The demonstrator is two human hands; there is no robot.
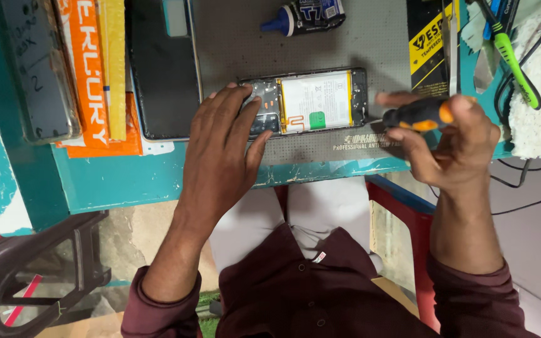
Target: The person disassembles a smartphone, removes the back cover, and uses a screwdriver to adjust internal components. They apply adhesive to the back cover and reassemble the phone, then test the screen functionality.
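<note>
The opened phone (305,102), back cover off and white battery showing, lies on a grey perforated mat (370,44) between the two hands. The left hand (223,147) lies spread flat with its fingers pressing the phone's near end. The right hand (455,141) is closed around a black-and-orange screwdriver (417,115), tip touching the phone's far end. Beyond the left hand lies a dark phone panel (164,69) beside an orange packet (92,81). The counter (120,178) is teal (paint chipped along its edge), a glue bottle (302,15) beyond the phone.
</note>
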